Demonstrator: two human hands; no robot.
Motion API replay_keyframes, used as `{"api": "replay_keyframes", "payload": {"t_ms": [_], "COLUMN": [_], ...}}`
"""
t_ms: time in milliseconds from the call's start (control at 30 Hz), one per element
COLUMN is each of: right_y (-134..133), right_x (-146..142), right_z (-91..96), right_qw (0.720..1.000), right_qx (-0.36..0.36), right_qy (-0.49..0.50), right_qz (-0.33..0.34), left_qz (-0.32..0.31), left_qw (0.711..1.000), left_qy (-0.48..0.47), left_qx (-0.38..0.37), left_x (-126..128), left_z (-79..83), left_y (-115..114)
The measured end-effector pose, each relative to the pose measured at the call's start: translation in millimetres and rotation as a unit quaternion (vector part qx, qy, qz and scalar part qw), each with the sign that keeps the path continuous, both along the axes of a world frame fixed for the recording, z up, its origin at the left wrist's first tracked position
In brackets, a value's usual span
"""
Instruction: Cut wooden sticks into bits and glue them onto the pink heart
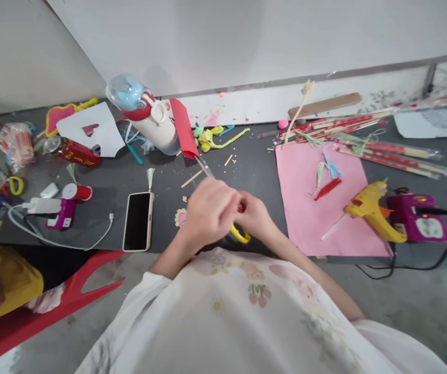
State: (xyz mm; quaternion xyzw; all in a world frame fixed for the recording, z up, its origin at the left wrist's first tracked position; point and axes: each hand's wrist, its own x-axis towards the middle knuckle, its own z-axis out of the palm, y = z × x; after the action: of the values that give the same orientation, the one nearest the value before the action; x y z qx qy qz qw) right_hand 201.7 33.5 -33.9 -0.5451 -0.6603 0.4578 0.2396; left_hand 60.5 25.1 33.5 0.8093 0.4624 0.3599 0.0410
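Note:
My left hand (213, 210) is closed over a pair of scissors (240, 236). The metal blades stick out beyond its knuckles toward the wall, and a yellow handle loop shows below, between the hands. Pressed against it, my right hand (255, 214) has its fingers pinched together; a bit of red shows at the fingertips, too hidden to name. Just past the blade tips lies a folded red paper strip (185, 130), leaning by a white water bottle (151, 122). A small wooden cut-out (180, 218) is partly covered by my left hand.
To the left lie a phone (137, 221), a red can (77, 151), a red thread spool (78, 192) and a white cable. A yellow glue gun (373, 208) rests on pink paper (297, 208), beside a purple box (418, 218). Another person's yellow sleeve (13, 280) is at lower left.

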Motion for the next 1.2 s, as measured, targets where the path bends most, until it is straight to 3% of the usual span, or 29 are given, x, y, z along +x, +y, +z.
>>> {"api": "replay_keyframes", "payload": {"t_ms": [133, 300, 500, 667, 1000, 1200], "right_y": [5.8, 8.4, 7.8, 7.1, 4.5, 2.0], "right_x": [9.3, 15.8, 15.1, 15.4, 18.6, 22.2], "right_z": [15.0, 24.2, 25.4, 25.8, 29.3, 28.8], "right_qw": [0.999, 0.997, 0.995, 0.995, 0.994, 0.995], "right_qx": [-0.024, 0.020, 0.042, 0.038, 0.061, 0.044], "right_qy": [-0.041, -0.080, -0.083, -0.085, -0.083, -0.074], "right_qz": [-0.005, 0.002, 0.023, 0.027, 0.039, 0.058], "left_qz": [0.185, 0.262, 0.235, 0.212, 0.099, 0.069], "left_qw": [0.982, 0.965, 0.971, 0.975, 0.989, 0.990], "left_qy": [-0.041, -0.004, 0.041, 0.011, 0.016, 0.052], "left_qx": [0.013, -0.019, -0.036, -0.061, -0.107, -0.109], "left_x": [-35.5, -47.8, -47.3, -50.1, -41.9, -43.3], "left_z": [-16.0, -38.8, -48.5, -51.6, -50.2, -48.0], "left_y": [-1.4, -0.6, 5.1, 5.6, -6.6, -10.1]}}
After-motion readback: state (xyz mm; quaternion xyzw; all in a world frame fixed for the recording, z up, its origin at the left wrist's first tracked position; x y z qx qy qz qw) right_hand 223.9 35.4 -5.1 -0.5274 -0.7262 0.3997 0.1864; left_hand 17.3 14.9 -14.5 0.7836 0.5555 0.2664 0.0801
